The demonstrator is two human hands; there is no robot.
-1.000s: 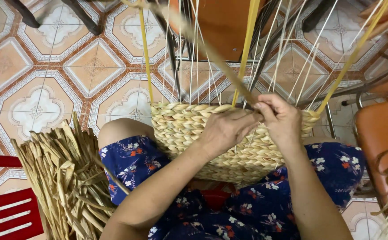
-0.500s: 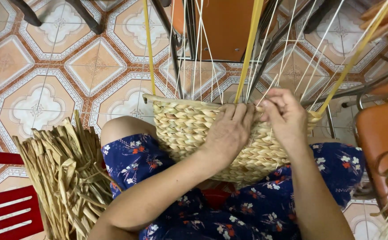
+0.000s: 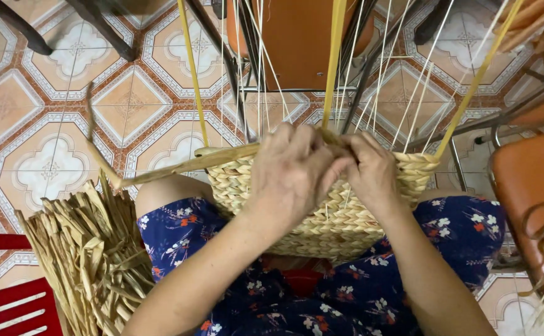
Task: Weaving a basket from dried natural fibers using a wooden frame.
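Where the two hands meet at the centre of the frame, the left hand and the right hand press together over the rim of the woven straw basket, fingers curled and closed on a flat straw strand at the point where it enters the weave; the fingertips themselves are hidden behind the knuckles, so exactly how the strand is pinched cannot be told. That strand's long axis runs nearly level, sloping slightly down from the hands toward the left of the frame, then kinks at its far end and turns up toward the upper left. The basket sits in the lap on a blue floral garment, its open mouth tilted away toward the top of the frame, its rim running left to right under the hands. Thin pale upright stakes and three thicker yellow ones rise from the rim to the top edge, fanning outward. At lower left a bundle of dried straw stands just beside the knee, with a red slatted seat at the corner. Patterned floor tiles lie open at upper left; an orange chair crowds the top centre and another orange seat the right edge.
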